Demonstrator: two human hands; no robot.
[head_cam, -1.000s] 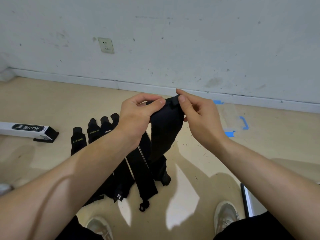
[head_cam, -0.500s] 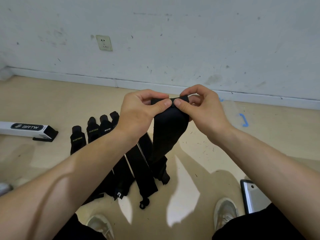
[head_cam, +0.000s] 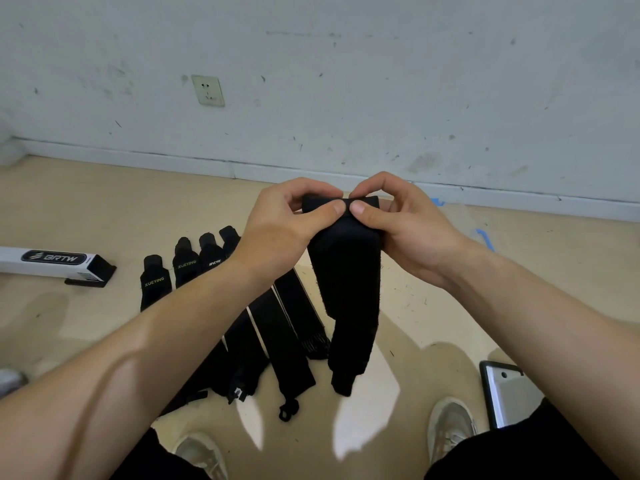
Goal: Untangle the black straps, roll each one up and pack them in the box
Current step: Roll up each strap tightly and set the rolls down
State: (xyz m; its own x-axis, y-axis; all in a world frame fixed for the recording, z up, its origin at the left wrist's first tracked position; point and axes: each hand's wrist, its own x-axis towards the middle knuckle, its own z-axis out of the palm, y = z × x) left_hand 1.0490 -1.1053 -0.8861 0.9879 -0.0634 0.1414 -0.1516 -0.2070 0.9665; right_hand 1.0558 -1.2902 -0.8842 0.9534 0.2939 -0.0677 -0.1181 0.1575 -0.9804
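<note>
Since the earlier frames both thumbs have drawn together at the top edge of the held strap [head_cam: 349, 289]. Left hand [head_cam: 280, 233] and right hand [head_cam: 415, 226] pinch that edge, fingers [head_cam: 381, 181] curled over its far side; the strap hangs toward 6 o'clock, its lower end near the floor [head_cam: 104, 202]. Several more black straps [head_cam: 273, 327] lie side by side at 8 o'clock. The white box [head_cam: 52, 263] lies at 9 o'clock, apart from them; its contents cannot be seen.

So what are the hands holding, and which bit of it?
One black strap, by its top end: the left hand and the right hand both pinch it there, and the rest hangs down.
</note>
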